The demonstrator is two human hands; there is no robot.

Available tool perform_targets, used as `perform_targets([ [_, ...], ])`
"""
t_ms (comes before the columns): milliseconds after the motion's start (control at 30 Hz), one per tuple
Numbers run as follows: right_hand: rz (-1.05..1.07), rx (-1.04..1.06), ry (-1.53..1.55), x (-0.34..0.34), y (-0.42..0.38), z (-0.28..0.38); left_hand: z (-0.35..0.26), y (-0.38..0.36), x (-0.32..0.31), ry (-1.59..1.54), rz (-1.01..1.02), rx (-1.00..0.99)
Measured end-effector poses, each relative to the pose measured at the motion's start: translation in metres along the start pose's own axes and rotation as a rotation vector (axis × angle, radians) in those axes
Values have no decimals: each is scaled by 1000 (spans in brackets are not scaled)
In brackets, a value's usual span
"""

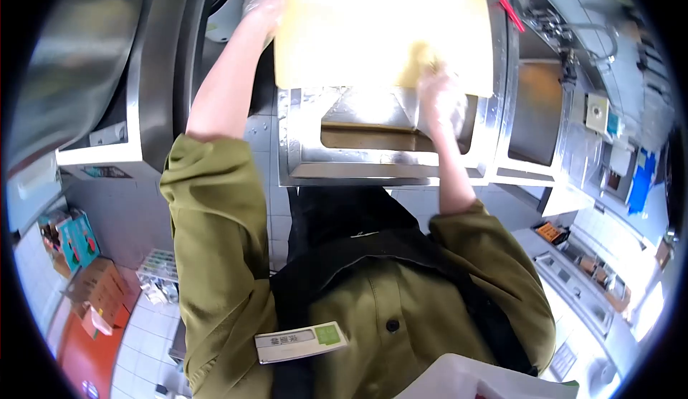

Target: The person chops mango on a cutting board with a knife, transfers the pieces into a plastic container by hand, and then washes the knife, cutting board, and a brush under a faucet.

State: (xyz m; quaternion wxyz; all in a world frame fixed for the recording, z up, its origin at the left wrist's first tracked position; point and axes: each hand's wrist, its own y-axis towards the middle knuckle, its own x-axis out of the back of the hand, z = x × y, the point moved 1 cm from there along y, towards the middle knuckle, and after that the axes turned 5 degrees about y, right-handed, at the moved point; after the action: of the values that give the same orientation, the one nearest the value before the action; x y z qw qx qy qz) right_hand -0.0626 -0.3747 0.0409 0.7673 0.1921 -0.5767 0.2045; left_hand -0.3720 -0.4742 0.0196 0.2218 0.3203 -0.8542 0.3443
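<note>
A large pale yellow cutting board (358,26) lies across the far part of a stainless steel sink (358,170). My left hand (265,3), in a clear plastic glove, grips the board's left edge near the top; its fingers are partly hidden there. Also in a clear glove, my right hand (438,98) is at the board's lower right part, fingers curled over a small yellowish-brown thing (428,56) pressed to the surface. Glare and blur keep me from telling what that thing is. Below the board, the sink's basin shows its wet metal wall.
A second steel basin (534,112) adjoins on the right, with taps (552,22) and a red hose (505,1) behind. Steel equipment (161,55) stands close on the left. Cardboard boxes (100,295) sit at the lower left, on a red surface (93,359).
</note>
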Motion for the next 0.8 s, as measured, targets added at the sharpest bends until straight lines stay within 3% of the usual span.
perform_targets([
  [33,79,-58,40,-16,0,5,4,-3,1,-7,39,6],
  [67,265,-23,796,-26,-21,25,18,9,-3,224,-10,-141],
  [100,346,68,180,-39,-31,60,2,-5,5,428,99,-175],
  [133,323,24,410,-44,-43,95,-19,-20,9,764,172,-308],
  [200,247,-12,881,-40,-59,149,11,16,3,417,95,-169],
  [233,-18,367,396,-39,-70,131,3,8,4,428,78,-127],
  [300,360,292,23,-3,-57,78,-3,0,4,277,53,1],
  [367,-389,531,-113,-16,-38,-31,18,19,1,736,-9,-292],
  [400,-336,375,-325,-1,-28,-63,19,25,-1,961,-54,-436],
  [467,-229,168,-636,28,-1,-119,-8,3,4,584,13,-202],
  [567,-383,-78,-733,34,36,-148,-18,-2,-5,188,-20,1],
  [600,-172,-350,-78,63,43,-130,-13,-2,-12,82,-58,47],
  [667,-194,-152,712,28,80,-187,10,5,-27,-8,-194,54],
  [700,-172,-249,504,55,89,-158,-1,-3,-20,-50,-270,50],
  [733,-102,-258,443,44,110,-156,-11,-15,-17,-138,-285,227],
  [767,-32,-269,383,31,139,-157,-23,-30,-13,-112,-335,276],
  [800,39,-277,323,21,160,-155,-5,-22,-8,25,-367,208],
])
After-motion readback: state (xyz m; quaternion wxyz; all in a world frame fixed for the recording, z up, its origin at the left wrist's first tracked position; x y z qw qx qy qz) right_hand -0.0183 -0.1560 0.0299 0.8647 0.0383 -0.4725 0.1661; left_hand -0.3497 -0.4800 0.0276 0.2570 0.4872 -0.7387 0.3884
